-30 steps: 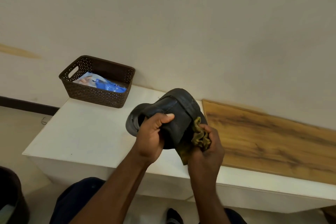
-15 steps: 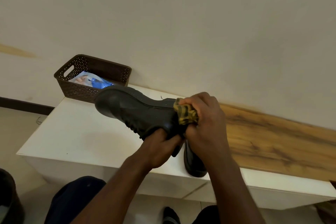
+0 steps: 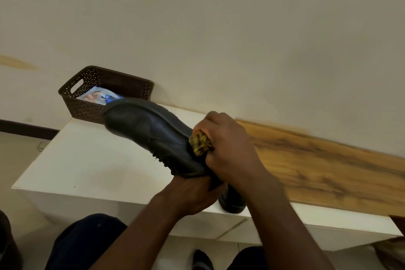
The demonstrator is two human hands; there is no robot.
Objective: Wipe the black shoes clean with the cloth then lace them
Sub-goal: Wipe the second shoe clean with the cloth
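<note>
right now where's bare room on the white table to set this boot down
Bare patch: the white table left of the black boot, in front of the brown basket. The wooden board on the right is also bare. Crowded: the middle, with both hands and a second boot.

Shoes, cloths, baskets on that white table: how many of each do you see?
Black shoes: 2, held shoe and second shoe behind the hands
Cloth: 1
Basket: 1
Total: 4
</note>
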